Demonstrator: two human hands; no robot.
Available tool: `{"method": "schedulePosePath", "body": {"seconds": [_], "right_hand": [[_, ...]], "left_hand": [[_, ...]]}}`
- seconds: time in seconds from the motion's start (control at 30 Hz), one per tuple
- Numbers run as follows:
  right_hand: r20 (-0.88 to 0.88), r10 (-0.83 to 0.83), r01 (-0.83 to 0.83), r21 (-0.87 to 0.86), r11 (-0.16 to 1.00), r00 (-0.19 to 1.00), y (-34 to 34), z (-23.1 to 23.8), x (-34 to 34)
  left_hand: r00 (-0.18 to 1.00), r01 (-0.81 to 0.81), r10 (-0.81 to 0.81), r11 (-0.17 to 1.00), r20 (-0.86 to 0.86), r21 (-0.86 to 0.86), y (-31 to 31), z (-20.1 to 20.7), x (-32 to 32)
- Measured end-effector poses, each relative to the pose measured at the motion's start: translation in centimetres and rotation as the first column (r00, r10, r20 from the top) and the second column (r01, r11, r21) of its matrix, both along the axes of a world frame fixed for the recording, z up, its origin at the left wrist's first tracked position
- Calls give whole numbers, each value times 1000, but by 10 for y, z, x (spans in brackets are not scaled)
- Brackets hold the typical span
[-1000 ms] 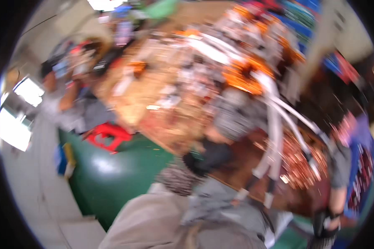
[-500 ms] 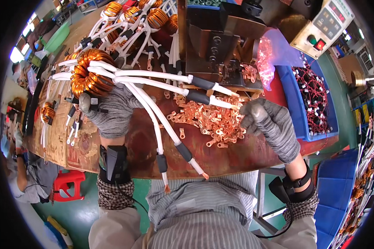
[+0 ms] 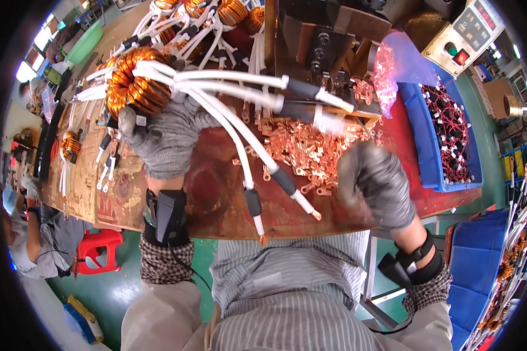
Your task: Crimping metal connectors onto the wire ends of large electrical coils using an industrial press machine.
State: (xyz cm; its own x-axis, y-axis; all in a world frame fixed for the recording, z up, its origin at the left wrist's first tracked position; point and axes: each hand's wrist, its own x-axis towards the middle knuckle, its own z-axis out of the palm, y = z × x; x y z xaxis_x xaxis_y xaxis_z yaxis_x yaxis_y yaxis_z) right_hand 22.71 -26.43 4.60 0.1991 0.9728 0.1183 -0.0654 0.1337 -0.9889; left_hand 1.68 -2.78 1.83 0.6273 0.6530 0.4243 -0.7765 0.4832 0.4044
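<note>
My left hand point(image 3: 170, 137), in a grey knit glove, is closed around a toroidal coil point(image 3: 129, 88) of orange copper wire. White-sleeved leads with black collars fan out from the coil to the right. Two leads hang toward the table's front edge with bare copper strands point(image 3: 263, 238) at their tips. The other two point at the press, and one lead's end point(image 3: 328, 121) is smeared by motion. Just below that end is my right hand point(image 3: 377, 181), gloved and blurred, beside a pile of copper cable lugs point(image 3: 304, 149). Its fingers look curled, but what they hold is unclear.
A dark metal press point(image 3: 328, 41) stands behind the lugs, with a control box point(image 3: 459, 38) at its right. A blue bin point(image 3: 439, 181) holds red-and-black wire bundles. More coils point(image 3: 231, 11) lie at the back left. A red stool point(image 3: 99, 251) and another person point(image 3: 47, 240) are at left.
My right hand has come away from the upper lead's tip and moved down slightly. That lead swings, blurred. In the picture, the coil and my left hand have shifted slightly right and up.
</note>
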Motion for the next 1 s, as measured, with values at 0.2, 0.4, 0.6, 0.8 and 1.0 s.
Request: {"method": "schedulePosePath", "body": {"seconds": [0.2,0.4,0.6,0.8,1.0], "right_hand": [[-424,325,-440,-209,873,845,2,-26,-21],[-701,128,-492,-346,799,701,12,-18,-76],[-254,356,-437,-565,700,899,3,-27,-62],[852,39,-238,101,966,522,-36,-40,-34],[946,-69,167,16,986,317,-14,-18,15]], "left_hand": [[982,80,-81,997,170,15,4,3,2],[960,-220,227,974,-162,60,-9,10,12],[952,-262,262,965,-158,21,-3,9,-8],[991,-131,131,991,-1,-26,17,2,-24],[975,89,-110,989,195,114,12,6,-16]]}}
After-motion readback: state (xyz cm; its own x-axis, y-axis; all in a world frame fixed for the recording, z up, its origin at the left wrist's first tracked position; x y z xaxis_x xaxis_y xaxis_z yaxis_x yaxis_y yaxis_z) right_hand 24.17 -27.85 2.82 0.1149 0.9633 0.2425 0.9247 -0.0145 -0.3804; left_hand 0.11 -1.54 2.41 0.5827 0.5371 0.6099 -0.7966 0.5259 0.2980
